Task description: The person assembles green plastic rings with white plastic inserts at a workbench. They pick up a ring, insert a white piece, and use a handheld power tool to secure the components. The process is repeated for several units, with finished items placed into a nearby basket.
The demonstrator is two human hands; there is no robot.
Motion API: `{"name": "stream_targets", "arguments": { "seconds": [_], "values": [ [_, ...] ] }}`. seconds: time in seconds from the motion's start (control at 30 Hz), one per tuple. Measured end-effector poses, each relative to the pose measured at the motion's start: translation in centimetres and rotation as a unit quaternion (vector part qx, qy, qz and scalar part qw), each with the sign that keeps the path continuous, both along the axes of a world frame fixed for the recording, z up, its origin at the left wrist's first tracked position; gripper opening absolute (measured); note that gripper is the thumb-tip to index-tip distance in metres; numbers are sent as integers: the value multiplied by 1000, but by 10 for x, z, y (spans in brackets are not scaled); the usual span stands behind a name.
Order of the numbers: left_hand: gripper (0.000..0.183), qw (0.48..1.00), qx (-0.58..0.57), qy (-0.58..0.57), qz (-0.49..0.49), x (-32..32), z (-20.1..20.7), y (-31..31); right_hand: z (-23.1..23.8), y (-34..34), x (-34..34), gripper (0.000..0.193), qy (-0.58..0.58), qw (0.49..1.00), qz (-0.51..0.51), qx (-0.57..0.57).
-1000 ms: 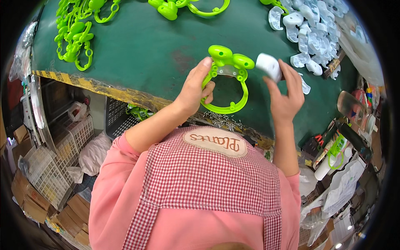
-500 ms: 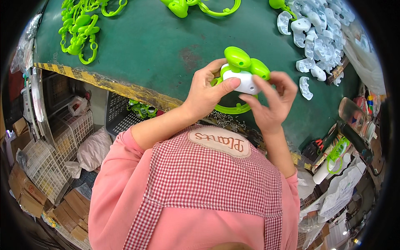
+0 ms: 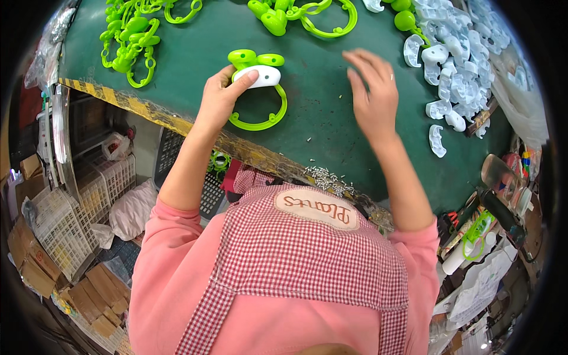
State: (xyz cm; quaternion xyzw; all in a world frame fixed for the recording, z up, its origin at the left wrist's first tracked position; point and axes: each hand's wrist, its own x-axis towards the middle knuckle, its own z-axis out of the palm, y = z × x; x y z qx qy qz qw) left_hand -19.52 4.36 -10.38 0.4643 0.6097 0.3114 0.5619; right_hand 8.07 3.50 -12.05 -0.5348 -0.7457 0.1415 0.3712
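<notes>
My left hand (image 3: 222, 97) grips a bright green plastic ring part (image 3: 278, 115) that has two rounded lobes on top. The thumb presses on a white plastic cover (image 3: 266, 76) seated across the part, with a small hole showing in it. The ring hangs toward me, over the green table. My right hand (image 3: 376, 89) is off to the right above the table, fingers apart and holding nothing. Between that hand and the heap of white covers (image 3: 464, 65) there is a gap. Further back, beyond both hands, lies another green ring part (image 3: 328, 26).
Linked green parts (image 3: 130, 47) lie at the back left of the table (image 3: 195, 65). Small metal screws (image 3: 325, 178) are strewn by its near edge, which has yellow-black tape (image 3: 142, 109). A dark plastic crate (image 3: 210, 198) stands below. Tools and papers are at the right.
My left hand has carried the green part with its white cover to the left. The right hand has let go of it and moved away, its fingers now spread.
</notes>
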Motion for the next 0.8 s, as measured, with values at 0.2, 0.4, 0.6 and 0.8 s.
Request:
{"name": "stream_targets", "arguments": {
  "seconds": [0.2, 0.4, 0.6, 0.8],
  "values": [
    [46, 891, 322, 314, 66, -5, -6, 3, 1, 48, 6, 22, -195, 979, -16, 62],
    [42, 960, -30, -276, 37, 84, 32, -19, 32, 9, 1, 12, 133, 984, -89, -78],
    [42, 928, -102, -356, 40, 134, 13, -6, 23, -60, 18, 23, 586, 738, -130, -309],
    [34, 953, -94, -262, -120, 143, 19, -17, 10, -110, 35, 38, 546, 781, -118, -282]
  ]
}}
